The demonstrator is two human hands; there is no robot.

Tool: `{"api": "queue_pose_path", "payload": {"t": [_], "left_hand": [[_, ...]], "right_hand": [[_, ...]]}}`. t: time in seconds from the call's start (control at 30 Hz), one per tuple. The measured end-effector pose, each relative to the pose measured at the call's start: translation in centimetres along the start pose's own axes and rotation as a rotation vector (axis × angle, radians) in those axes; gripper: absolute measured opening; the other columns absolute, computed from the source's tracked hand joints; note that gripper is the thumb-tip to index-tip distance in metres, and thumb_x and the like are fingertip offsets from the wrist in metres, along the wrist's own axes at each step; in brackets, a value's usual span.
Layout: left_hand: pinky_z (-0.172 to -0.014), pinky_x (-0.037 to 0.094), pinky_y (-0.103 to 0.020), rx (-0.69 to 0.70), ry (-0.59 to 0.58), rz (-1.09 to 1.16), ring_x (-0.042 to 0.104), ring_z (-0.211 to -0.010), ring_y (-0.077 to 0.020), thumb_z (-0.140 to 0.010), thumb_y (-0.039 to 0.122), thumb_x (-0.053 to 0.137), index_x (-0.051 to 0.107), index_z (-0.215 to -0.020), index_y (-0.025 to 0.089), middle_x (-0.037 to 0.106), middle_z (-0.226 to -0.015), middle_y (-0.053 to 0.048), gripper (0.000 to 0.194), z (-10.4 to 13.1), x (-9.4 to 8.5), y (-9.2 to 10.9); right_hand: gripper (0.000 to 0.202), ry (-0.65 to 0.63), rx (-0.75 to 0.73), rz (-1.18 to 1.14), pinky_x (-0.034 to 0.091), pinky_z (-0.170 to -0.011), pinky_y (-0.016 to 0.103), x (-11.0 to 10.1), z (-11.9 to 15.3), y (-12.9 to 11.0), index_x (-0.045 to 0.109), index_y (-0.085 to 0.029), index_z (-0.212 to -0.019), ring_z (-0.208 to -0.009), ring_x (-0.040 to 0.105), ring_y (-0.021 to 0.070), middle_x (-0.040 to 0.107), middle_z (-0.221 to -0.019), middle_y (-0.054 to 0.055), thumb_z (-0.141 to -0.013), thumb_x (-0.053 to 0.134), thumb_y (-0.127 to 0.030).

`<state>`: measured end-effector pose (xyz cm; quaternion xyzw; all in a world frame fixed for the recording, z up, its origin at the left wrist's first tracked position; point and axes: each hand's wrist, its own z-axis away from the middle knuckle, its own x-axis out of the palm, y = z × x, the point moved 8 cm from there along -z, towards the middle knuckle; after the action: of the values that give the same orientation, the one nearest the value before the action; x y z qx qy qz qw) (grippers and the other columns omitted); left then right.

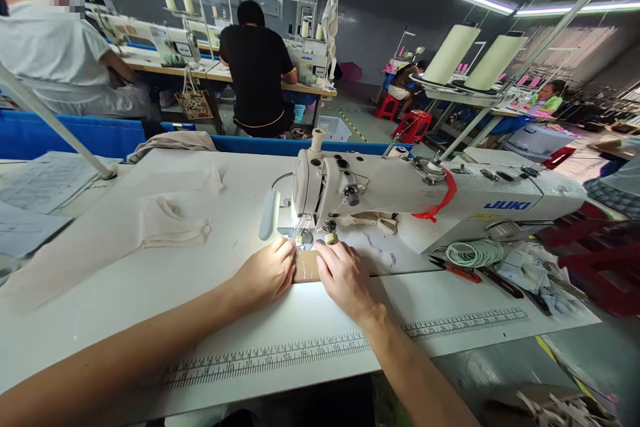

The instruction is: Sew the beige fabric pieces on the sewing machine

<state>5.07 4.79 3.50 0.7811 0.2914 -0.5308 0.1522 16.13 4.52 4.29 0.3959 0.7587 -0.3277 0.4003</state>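
Note:
My left hand [271,268] is closed, thumb and fingers pinched together just left of the needle area of the white sewing machine [380,177]. My right hand [347,275] has its fingers bent and drawn together, right of the needle, below a small round knob. Whatever the fingertips hold is hidden or too small to name. Between the hands shows a brown flat patch [306,267] with white thread bits on it. A pale lamp [270,213] hangs left of the machine head. Pale cut fabric pieces [170,223] lie on the table to the left.
A ruler scale [300,353] runs along the white table's front edge. Scissors [457,269], a green coil of cord [475,253] and scraps [540,273] lie at right. Thread cones [453,53] stand behind. Co-workers sit at machines beyond a blue trough [295,146].

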Motion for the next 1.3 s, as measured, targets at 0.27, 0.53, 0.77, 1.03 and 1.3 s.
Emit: {"api": "queue_pose_path", "payload": {"t": [0.27, 0.53, 0.77, 1.03, 1.3], "left_hand": [[-0.087, 0.047, -0.040, 0.035, -0.093, -0.114, 0.055, -0.097, -0.0264, -0.094, 0.018, 0.024, 0.061, -0.105, 0.007, 0.063, -0.105, -0.017, 0.040, -0.2, 0.3, 0.4], [-0.081, 0.049, -0.038, 0.093, -0.088, -0.232, 0.055, -0.088, -0.0255, -0.091, 0.017, 0.029, 0.063, -0.102, 0.004, 0.062, -0.096, -0.017, 0.038, -0.4, 0.1, 0.8], [-0.079, 0.049, -0.039, 0.064, -0.049, -0.111, 0.054, -0.087, -0.0268, -0.090, 0.016, 0.032, 0.063, -0.100, 0.006, 0.061, -0.095, -0.017, 0.034, -0.5, 0.1, 0.3], [-0.081, 0.048, -0.038, 0.031, -0.006, -0.019, 0.055, -0.092, -0.0262, -0.090, 0.018, 0.038, 0.061, -0.107, 0.008, 0.060, -0.103, -0.016, 0.031, -0.3, 0.7, -0.6], [-0.078, 0.050, -0.037, -0.011, -0.035, 0.040, 0.054, -0.093, -0.0253, -0.090, 0.018, 0.035, 0.060, -0.107, 0.010, 0.061, -0.103, -0.015, 0.031, -0.3, 1.3, -1.5]], "right_hand": [[0.015, -0.017, 0.111, -0.086, 0.043, -0.068, 0.027, -0.1, -1.4, 1.7, 0.061, -0.017, -0.089, -0.077, 0.058, 0.0193, 0.063, -0.083, 0.007, -0.094, 0.047, -0.020], [0.022, 0.014, 0.167, -0.212, 0.037, -0.058, 0.024, 0.9, -3.1, 3.5, 0.048, -0.020, -0.069, -0.060, 0.050, 0.0154, 0.059, -0.066, 0.003, -0.088, 0.041, -0.012], [0.025, 0.062, 0.180, -0.250, 0.033, -0.055, 0.025, 0.0, -2.6, 3.1, 0.046, -0.019, -0.069, -0.057, 0.043, 0.0143, 0.053, -0.062, 0.001, -0.093, 0.040, -0.019], [0.032, 0.091, 0.183, -0.227, 0.029, -0.052, 0.028, 1.1, -2.5, 3.7, 0.042, -0.020, -0.062, -0.052, 0.038, 0.0147, 0.049, -0.055, 0.001, -0.093, 0.042, -0.028], [0.035, 0.093, 0.185, -0.236, 0.028, -0.051, 0.025, 0.7, -2.3, 4.0, 0.043, -0.020, -0.062, -0.050, 0.035, 0.0126, 0.044, -0.052, -0.002, -0.094, 0.042, -0.033]]}}
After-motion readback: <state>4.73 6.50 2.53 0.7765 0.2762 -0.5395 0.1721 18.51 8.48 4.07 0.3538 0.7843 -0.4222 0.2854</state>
